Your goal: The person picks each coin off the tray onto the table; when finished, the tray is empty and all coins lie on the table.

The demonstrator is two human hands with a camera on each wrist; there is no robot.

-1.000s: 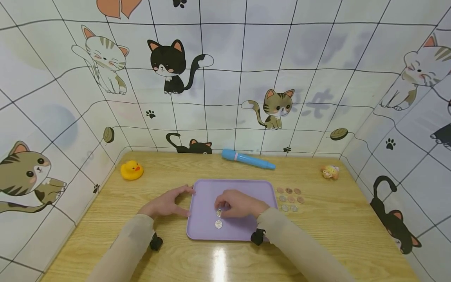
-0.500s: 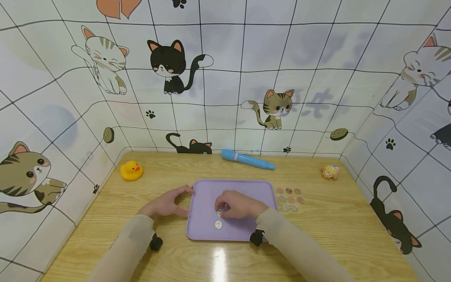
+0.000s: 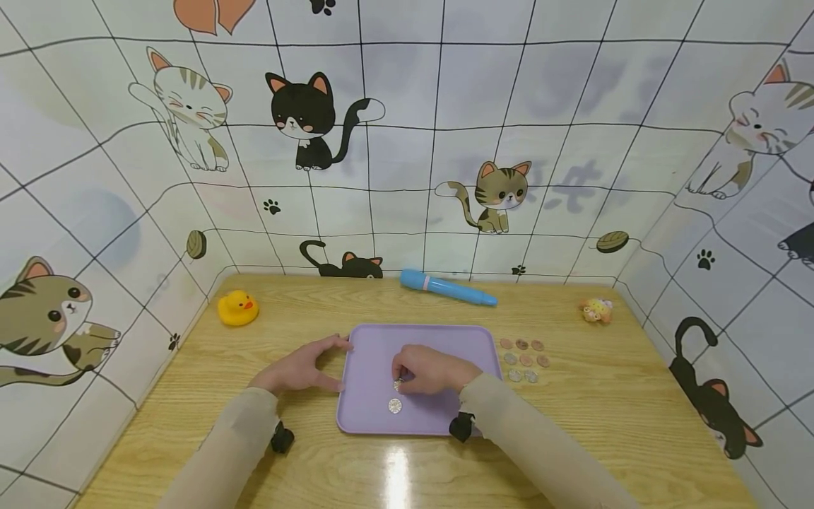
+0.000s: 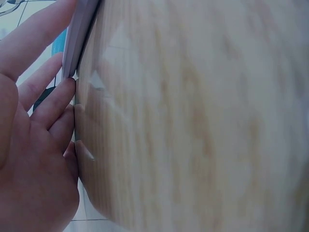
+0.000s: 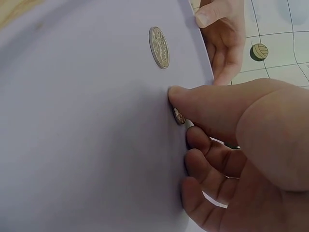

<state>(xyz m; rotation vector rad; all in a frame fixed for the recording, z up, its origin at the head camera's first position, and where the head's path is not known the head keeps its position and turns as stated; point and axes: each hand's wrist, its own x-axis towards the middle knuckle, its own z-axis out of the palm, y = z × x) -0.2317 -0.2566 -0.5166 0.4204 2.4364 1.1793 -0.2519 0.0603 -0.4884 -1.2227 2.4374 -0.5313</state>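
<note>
A lilac tray (image 3: 375,353) lies on the wooden table (image 3: 572,410). My right hand (image 3: 400,378) rests on the tray, and its thumb (image 5: 207,104) and fingers pinch a silver coin (image 5: 179,116) held on edge against the tray floor (image 5: 87,135). A second silver coin (image 3: 395,406) lies flat just nearer me, also seen in the right wrist view (image 5: 159,47). My left hand (image 3: 327,364) lies on the table with straight fingers (image 4: 53,104) touching the tray's left edge (image 4: 82,29).
Several copper and silver coins (image 3: 524,359) lie in rows on the table right of the tray. A yellow rubber duck (image 3: 237,307) sits back left, a blue pen-like tube (image 3: 447,288) at the back, a small toy (image 3: 596,309) back right. Cat-print walls enclose the table.
My right hand has shifted very slightly to the right on the tray with the coin still pinched. The left hand has not moved.
</note>
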